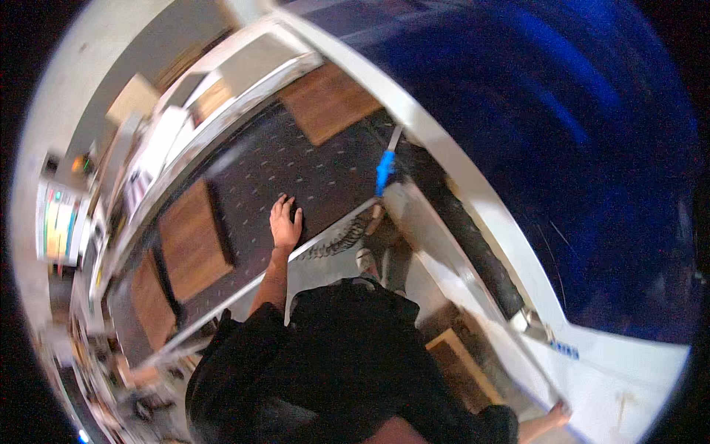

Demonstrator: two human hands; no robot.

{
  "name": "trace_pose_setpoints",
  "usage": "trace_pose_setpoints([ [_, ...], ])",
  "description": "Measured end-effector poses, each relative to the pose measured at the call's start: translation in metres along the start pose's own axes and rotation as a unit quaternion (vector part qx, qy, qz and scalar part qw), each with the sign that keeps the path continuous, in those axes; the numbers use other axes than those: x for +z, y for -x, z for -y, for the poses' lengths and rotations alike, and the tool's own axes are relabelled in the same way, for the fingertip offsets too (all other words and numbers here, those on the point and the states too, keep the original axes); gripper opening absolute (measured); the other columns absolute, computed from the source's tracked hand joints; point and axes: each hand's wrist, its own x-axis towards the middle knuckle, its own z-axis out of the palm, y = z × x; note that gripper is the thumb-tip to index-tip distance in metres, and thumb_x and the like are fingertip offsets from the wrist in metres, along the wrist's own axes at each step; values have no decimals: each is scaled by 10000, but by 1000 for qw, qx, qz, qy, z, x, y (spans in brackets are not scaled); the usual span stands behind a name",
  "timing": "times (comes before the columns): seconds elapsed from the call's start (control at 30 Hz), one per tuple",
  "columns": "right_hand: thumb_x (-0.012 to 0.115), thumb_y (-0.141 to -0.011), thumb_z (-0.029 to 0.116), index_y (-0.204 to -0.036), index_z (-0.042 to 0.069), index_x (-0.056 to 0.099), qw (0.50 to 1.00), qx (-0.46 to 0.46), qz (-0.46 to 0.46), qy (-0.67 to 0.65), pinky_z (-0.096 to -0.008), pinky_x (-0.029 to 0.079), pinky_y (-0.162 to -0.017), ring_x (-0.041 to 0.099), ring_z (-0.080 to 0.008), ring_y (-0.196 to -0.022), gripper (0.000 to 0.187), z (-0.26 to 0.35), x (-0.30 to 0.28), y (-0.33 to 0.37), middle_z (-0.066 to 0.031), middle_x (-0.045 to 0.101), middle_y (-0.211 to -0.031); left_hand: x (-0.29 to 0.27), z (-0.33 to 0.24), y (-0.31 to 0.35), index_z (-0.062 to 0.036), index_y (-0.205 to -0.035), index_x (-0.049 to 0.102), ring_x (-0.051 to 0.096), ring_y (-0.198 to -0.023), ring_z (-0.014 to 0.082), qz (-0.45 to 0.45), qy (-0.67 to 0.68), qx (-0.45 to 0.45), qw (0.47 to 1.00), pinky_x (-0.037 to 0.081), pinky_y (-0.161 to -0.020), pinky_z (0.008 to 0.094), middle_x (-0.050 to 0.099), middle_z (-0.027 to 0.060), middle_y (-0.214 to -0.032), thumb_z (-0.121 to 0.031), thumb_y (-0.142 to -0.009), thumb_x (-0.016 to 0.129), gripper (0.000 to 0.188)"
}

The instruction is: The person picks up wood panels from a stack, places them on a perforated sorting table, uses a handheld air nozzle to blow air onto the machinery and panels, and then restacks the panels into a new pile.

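My left hand lies palm down with fingers spread on a black table surface dotted with pale marks. Nothing is held in it. To its left rests a brown wood-grain board, and a second such board sits nearer me. A third wood-grain board lies at the table's far end. Down at the lower right, my right hand is at the end of a long pale edge beside a white machine panel; blur and its small size hide how the fingers are set.
A blue-bodied object with a thin pale end is at the table's right corner. A white-framed machine with a dark blue cover fills the right. A lit screen and stacked panels stand left. My shoe shows below.
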Motion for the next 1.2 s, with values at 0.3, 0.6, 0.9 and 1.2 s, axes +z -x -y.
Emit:
trace_pose_setpoints([
  [0.3, 525, -1063, 371, -1272, 120, 651, 871, -132, 472, -48, -428, 554, -900, 696, -308, -1099, 350, 45, 115, 262, -129, 679, -1282, -46, 35, 156, -138, -1538, 489, 330, -1529, 340, -38, -194, -185, 963, 204, -1262, 550, 427, 116, -1625, -382, -1052, 520, 545],
  [0.6, 541, -1042, 426, -1267, 175, 631, 703, -188, 678, 103, -419, 566, -840, 701, -323, -1083, 349, -60, 150, 298, -126, 659, -1295, -41, 30, 142, -153, -1615, 382, 199, -1587, 346, 12, -137, -229, 964, 101, -1257, 583, 299, 146, -1699, -547, -1045, 489, 701],
  [0.9, 680, -1031, 259, -1467, 35, 534, 355, -363, 837, -204, -341, 539, -924, 686, -219, -1020, 511, 219, 164, 523, -115, 685, -1259, -106, 65, 119, -126, -1592, 453, 138, -1602, 435, 291, 66, -300, 906, 236, -1274, 536, 181, 242, -1727, -563, -980, 591, 765],
  [1.2, 628, -1042, 232, -1369, -11, 625, 465, -336, 789, -219, -399, 530, -936, 682, -249, -1033, 407, 218, 151, 473, -133, 712, -1221, -133, 48, 274, -38, -875, 721, 695, -899, 439, 249, 86, -247, 933, 542, -811, 534, 736, 230, -922, -440, -994, 554, 452],
])
